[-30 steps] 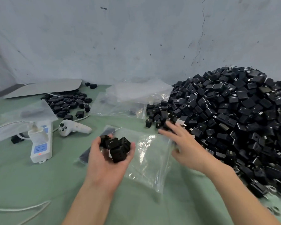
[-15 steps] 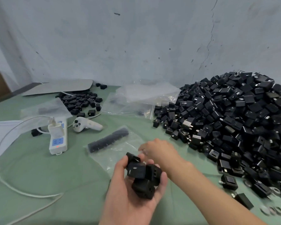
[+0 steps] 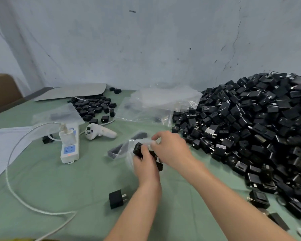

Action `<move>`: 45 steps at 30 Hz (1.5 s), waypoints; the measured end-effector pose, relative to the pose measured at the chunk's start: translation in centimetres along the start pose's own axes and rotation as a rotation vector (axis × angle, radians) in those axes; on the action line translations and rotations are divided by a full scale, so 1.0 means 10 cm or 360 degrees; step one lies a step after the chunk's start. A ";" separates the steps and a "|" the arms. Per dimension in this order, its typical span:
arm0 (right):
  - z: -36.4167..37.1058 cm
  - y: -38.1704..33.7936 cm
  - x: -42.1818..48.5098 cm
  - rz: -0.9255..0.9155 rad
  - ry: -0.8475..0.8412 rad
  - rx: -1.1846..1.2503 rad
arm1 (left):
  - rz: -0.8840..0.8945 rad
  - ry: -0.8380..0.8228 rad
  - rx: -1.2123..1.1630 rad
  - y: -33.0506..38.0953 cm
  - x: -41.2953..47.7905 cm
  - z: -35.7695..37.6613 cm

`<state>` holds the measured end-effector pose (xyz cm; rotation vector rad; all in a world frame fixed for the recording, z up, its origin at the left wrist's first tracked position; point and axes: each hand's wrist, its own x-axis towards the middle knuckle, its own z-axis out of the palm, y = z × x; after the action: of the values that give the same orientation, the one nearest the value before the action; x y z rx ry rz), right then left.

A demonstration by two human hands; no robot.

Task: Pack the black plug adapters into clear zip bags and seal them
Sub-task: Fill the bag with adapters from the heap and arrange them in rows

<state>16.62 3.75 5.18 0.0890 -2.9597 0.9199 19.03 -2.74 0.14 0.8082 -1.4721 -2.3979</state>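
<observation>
My left hand [image 3: 146, 169] grips a small clump of black plug adapters [image 3: 139, 150] at the middle of the green table. My right hand [image 3: 170, 150] pinches the edge of a clear zip bag [image 3: 129, 154] right beside the clump, and the bag's plastic wraps partly around it. One loose adapter [image 3: 116, 199] lies on the cloth near my left forearm. A huge heap of black adapters [image 3: 250, 129] fills the right side. A filled bag with a dark row of adapters [image 3: 116, 150] lies just left of my hands.
A white power strip [image 3: 69, 145] with a plugged charger and a white cable [image 3: 24, 202] lies at left. A white controller [image 3: 99, 132] sits behind it. A smaller pile of adapters [image 3: 94, 106] and empty clear bags [image 3: 156, 105] lie at the back. A cardboard box [image 3: 2, 91] stands far left.
My right hand has come off the heap and met my left hand, taking hold of the clear bag. One adapter now lies loose on the cloth. The view has shifted.
</observation>
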 end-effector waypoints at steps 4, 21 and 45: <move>0.01 -0.15 -0.21 -0.0158 0.0039 -0.0136 | 0.0215 -0.0082 0.0213 -0.07 -0.05 -0.11; 0.67 -0.07 1.14 -0.0637 -0.0472 -0.0424 | 0.1069 -0.0756 0.1936 0.12 0.30 -0.93; 0.22 0.96 0.05 -0.0261 -0.0084 -0.0690 | 0.1413 -0.0891 0.1983 0.84 0.47 -1.59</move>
<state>15.42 10.39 -2.08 0.3362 -3.0627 0.2508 23.13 -20.84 0.35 -0.4499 -2.7249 -0.8978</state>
